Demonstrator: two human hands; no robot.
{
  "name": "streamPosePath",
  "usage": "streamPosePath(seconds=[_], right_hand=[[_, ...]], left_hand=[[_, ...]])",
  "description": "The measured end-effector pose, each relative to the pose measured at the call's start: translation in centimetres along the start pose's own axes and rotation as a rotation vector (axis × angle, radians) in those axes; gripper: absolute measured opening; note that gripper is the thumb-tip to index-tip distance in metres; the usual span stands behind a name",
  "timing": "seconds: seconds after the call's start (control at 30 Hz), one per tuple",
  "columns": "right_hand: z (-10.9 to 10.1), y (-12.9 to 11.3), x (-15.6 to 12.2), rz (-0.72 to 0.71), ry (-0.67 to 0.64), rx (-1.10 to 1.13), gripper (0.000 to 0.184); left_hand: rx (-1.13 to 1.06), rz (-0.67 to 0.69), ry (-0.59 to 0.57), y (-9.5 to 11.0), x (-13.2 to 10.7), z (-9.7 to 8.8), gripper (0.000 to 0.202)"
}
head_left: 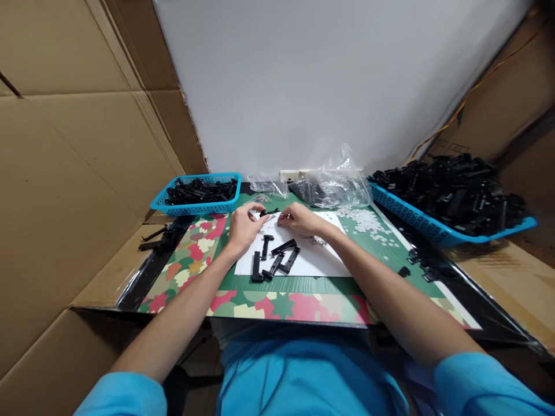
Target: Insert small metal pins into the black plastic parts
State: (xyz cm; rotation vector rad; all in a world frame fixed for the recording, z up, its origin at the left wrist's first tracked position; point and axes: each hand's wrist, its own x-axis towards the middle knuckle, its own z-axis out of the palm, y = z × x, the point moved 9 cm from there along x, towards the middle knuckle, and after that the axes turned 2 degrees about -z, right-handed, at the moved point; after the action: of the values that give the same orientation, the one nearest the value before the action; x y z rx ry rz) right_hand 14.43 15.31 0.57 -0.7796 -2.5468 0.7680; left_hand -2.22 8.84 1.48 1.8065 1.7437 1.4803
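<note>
- While the left hand (245, 226) pinches a small black piece (269, 212) between its thumb and finger, the right hand (299, 218) is just beside it, in the view from the head.
- That black piece is at the far edge of a white sheet (318, 266), between the two hands.
- The right hand's fingers are bent and point down at the sheet. I cannot tell if they are pressed together on something tiny.
- Nearer to the person, five black parts (274, 266) lie on the sheet. Some of them touch or are very close. They are long and thin, and they point different ways.
- Tiny shiny bits (318, 240) sit in a little pile on the sheet, by the right wrist.
- Lots of small white dots (366, 222) are spread on the green table top (243, 283), to the right of the sheet.
- Near the wall (277, 86) there is a big see-through bag (340, 185) with dark stuff in it, and a smaller clear bag (269, 185) is to its left.
- On the left is a blue basket (195, 208) of black parts.
- On the right, a second blue basket (433, 228) is piled high with more black parts.
- Big brown cardboard (78, 133) stands on the left side.
</note>
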Motion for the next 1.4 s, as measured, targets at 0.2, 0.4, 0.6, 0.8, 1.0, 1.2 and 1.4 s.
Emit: streamPosePath(seconds=[0.2,0.4,0.6,0.8,1.0,1.2,1.4], right_hand=[[-0.4,0.3,-0.5,0.027,0.02,0.0,0.026],[-1.4,0.6,-0.9,0.074,0.077,-0.038,0.025],[-1.0,1.0,-1.0,0.051,0.045,0.014,0.019],[-1.2,0.9,-1.0,0.033,0.07,0.063,0.013],[-2.7,2.1,-1.3,0.096,0.2,0.139,0.015],[-3.4,2.7,-1.3,0.145,0.293,0.088,0.013],[-3.2,2.2,-1.3,0.129,0.355,0.029,0.014]], left_hand=[[0.008,0.009,-0.001,0.1,0.0,0.0,0.02],[0.009,0.014,-0.004,0.5,-0.1,-0.1,0.02],[0.022,0.009,-0.007,0.7,-0.2,-0.1,0.021],[0.011,0.014,-0.023,0.8,-0.3,0.2,0.021],[0.01,0.057,-0.053,1.6,-0.5,0.3,0.019],[-0.005,0.107,-0.157,2.2,-1.1,1.3,0.016],[-0.01,0.105,-0.194,2.1,-1.3,1.9,0.014]])
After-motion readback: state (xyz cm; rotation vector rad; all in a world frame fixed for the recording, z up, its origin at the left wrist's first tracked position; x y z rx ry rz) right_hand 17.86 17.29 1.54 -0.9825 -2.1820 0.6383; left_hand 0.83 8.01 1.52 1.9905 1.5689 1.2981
